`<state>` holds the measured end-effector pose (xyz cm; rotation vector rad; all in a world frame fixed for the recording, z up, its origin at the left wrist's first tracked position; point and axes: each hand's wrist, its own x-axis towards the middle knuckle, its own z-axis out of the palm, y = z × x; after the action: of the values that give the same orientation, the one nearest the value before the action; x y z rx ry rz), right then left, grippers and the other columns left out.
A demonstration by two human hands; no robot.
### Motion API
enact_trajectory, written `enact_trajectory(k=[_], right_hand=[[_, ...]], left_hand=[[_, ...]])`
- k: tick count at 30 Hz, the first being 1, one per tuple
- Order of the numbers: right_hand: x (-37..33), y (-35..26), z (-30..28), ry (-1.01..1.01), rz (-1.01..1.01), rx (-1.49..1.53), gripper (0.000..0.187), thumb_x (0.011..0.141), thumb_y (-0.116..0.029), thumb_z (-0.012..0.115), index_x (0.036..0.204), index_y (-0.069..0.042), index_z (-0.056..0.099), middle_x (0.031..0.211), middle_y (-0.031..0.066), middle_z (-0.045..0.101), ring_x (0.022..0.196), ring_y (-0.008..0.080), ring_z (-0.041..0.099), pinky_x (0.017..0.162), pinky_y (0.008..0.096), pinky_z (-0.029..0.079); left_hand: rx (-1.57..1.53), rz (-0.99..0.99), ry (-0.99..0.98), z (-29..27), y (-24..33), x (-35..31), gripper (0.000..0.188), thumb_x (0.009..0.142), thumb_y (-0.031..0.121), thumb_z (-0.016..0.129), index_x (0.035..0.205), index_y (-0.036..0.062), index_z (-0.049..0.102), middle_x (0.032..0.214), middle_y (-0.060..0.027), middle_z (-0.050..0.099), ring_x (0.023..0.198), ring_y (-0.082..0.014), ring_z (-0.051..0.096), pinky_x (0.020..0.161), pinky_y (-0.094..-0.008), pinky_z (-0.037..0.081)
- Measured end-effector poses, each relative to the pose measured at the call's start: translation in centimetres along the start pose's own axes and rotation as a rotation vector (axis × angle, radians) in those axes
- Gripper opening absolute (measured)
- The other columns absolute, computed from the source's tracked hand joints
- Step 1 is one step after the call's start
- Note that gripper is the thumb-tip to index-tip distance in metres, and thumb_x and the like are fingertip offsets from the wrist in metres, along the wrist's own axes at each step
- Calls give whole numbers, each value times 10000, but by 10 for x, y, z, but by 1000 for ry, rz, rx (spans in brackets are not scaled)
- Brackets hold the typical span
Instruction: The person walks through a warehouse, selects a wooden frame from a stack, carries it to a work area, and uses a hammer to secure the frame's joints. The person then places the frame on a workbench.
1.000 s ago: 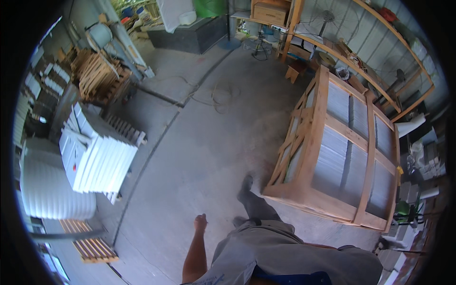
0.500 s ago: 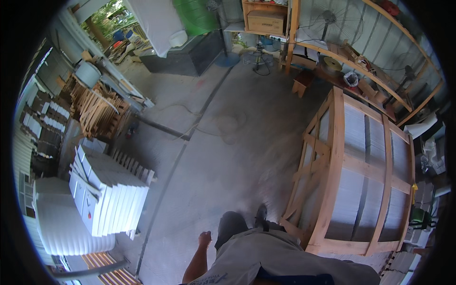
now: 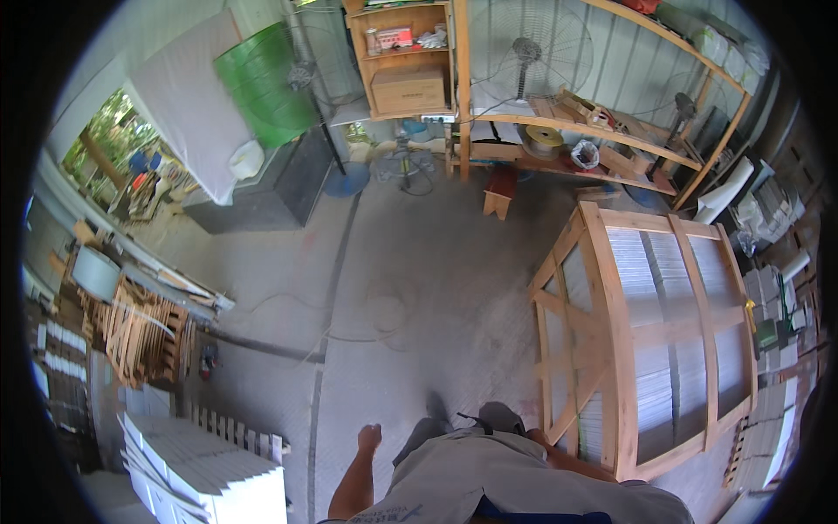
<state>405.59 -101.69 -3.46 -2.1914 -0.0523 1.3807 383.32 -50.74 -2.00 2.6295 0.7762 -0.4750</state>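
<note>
My left hand (image 3: 370,437) hangs in front of my body on the left, fingers curled into a loose fist over the concrete floor, with nothing seen sticking out of it. To the right, my right hand (image 3: 537,438) is low beside my thigh, near the slatted wooden crate (image 3: 618,349); its fingers are mostly hidden. Flat grey-white sheets or panels (image 3: 640,262) stand tightly packed inside that crate. A thin dark strip (image 3: 476,421) shows at the front of my waist, against my dark trousers.
At the left stand stacked white panels (image 3: 209,472) on a pallet, and a pile of wooden strips (image 3: 140,327). A hose (image 3: 288,297) lies on the floor. Ahead are a small wooden stool (image 3: 500,192), a shelf bench (image 3: 559,157), standing fans and a dark box-shaped block (image 3: 262,196).
I have moved forward and my view has tilted up and right, so the shelves and stool appear nearer. My right forearm has come into view beside the crate. The left fist stays closed.
</note>
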Motion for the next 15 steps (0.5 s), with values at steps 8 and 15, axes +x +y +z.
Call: enact_trajectory(k=[8,15], right_hand=[[23,-60,-2,71,55,54,163,770,-235,592,864,-134,679,792,147,660,779,291,658,605,460,485],[117,-120,-72,68,-54,-178,169,779,-230,589,876,-121,675,788,153,661,772,293,661,596,469,484]], left_hand=[[-128,57,7,-97,25,169,162,855,140,473,812,44,597,850,-225,631,812,-409,627,679,-515,508],[26,130,-180,-89,50,260,186,907,174,476,836,34,575,729,-159,624,566,-284,631,498,-428,529]])
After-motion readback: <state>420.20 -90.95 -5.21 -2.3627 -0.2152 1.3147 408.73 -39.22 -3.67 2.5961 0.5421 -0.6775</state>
